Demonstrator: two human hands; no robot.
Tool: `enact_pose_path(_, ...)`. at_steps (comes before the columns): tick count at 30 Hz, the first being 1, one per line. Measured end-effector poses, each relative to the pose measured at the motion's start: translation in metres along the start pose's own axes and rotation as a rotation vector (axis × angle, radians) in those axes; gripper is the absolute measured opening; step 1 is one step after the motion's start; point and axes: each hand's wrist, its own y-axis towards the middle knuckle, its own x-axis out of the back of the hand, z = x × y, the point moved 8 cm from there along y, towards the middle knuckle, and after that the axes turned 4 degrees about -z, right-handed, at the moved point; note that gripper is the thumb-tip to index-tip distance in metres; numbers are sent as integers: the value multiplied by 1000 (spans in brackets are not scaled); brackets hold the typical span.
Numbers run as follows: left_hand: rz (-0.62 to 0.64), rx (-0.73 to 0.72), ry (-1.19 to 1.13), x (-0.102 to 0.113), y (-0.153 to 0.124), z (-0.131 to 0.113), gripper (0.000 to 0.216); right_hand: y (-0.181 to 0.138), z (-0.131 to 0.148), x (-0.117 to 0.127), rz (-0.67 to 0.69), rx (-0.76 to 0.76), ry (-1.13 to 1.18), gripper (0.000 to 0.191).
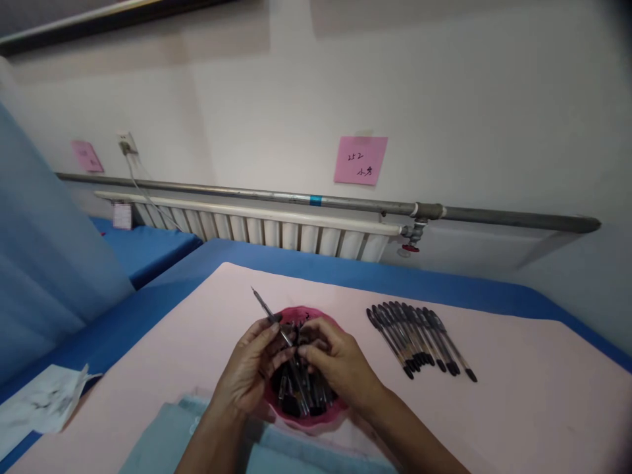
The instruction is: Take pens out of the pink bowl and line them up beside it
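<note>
Both my hands are over a pink bowl (323,418) that holds several black pen parts. My left hand (249,368) pinches a thin pen refill (264,306) whose tip points up and to the far left. My right hand (336,362) is closed around the lower end of the same pen piece, fingers meeting those of the left hand. To the right, a row of several assembled black-capped pens (419,339) lies side by side on the pink mat (518,395).
The pink mat lies on a blue table (345,266). A grey-blue cloth (168,438) lies at the near edge under my forearms. Crumpled white paper (42,398) sits at far left. A radiator (257,227), a pipe and a pink note (360,160) line the wall.
</note>
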Motion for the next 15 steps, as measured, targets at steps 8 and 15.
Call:
enact_pose_path(8, 8, -14, 14, -4, -3, 2, 23, -1, 1, 0, -49, 71, -171, 12)
enact_pose_path(15, -42, -45, -18, -2, -2, 1, 23, -2, 3, -3, -30, 63, -74, 21)
